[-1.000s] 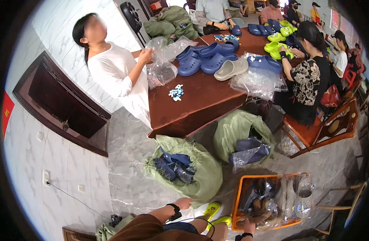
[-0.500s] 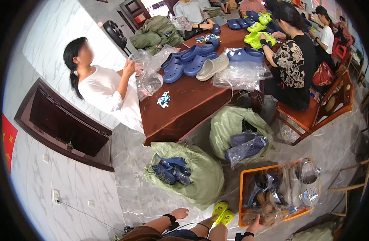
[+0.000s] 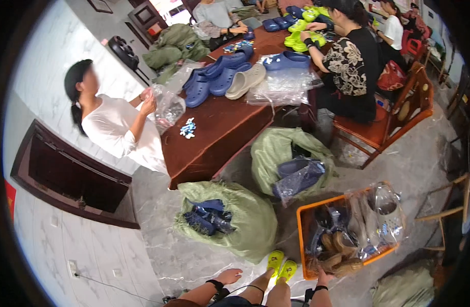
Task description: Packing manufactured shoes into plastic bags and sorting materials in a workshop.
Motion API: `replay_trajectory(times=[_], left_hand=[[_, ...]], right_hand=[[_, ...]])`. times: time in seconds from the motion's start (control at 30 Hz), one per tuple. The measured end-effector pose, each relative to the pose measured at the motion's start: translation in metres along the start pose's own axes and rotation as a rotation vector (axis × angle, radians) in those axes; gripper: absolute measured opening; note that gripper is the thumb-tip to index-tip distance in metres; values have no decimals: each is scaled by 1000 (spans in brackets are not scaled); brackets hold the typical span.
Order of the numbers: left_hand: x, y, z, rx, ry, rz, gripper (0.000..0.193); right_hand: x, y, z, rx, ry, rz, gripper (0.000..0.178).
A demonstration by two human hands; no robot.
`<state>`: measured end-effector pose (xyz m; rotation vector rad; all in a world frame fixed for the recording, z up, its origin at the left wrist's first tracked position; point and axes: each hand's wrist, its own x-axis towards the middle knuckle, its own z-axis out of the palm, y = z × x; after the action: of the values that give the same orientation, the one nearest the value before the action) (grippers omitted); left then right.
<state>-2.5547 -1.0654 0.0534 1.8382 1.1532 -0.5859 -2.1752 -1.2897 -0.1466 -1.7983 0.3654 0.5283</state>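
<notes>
My right hand (image 3: 324, 278) is at the near edge of an orange crate (image 3: 299, 225), beside brown shoes (image 3: 338, 246). Its fingertips are partly hidden among the shoes and rim, so I cannot tell whether they grip anything. Clear-bagged footwear fills the crate: dark shoes at the left, pale grey clogs (image 3: 388, 221) at the right. My left hand (image 3: 230, 276) hangs in the air, open and holding nothing, with its fingers stretched to the right. Just beyond it stands a green woven sack (image 3: 255, 220) with blue clogs (image 3: 209, 215) in its mouth.
A second green sack (image 3: 263, 148) holds bagged blue clogs (image 3: 300, 176). Beyond it, a brown table (image 3: 219, 138) bears blue clogs (image 3: 223, 77) and plastic bags. People work around the table. A wooden chair (image 3: 383, 117) stands at the right, and another sack (image 3: 406, 289) lies near right.
The view has shifted, so most things sit farther left. My right hand stays by the crate's near edge, and the brown shoes show more clearly. My left hand remains empty.
</notes>
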Motion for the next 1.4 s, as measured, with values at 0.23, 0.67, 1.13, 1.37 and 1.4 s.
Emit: replay_trajectory(times=[0.23,0.67,1.13,1.37,1.4], left_hand=[[-8,-46,-20,13,142,-22,49],[137,-244,-48,-1263,838,-775,70],[12,-191,-64,-1708,1164,-534,36],[2,-178,-60,-1695,1149,-496,35],[-4,-187,-56,-1718,1198,-525,33]], right_hand=[[-24,-73,-21,-680,-420,698,51],[-198,-173,227,-434,-948,7,76],[-324,-171,467,-1373,-889,-943,104],[-367,-174,568,-1036,-1174,-1244,100],[-391,-169,573,-1219,-1235,-1141,88]])
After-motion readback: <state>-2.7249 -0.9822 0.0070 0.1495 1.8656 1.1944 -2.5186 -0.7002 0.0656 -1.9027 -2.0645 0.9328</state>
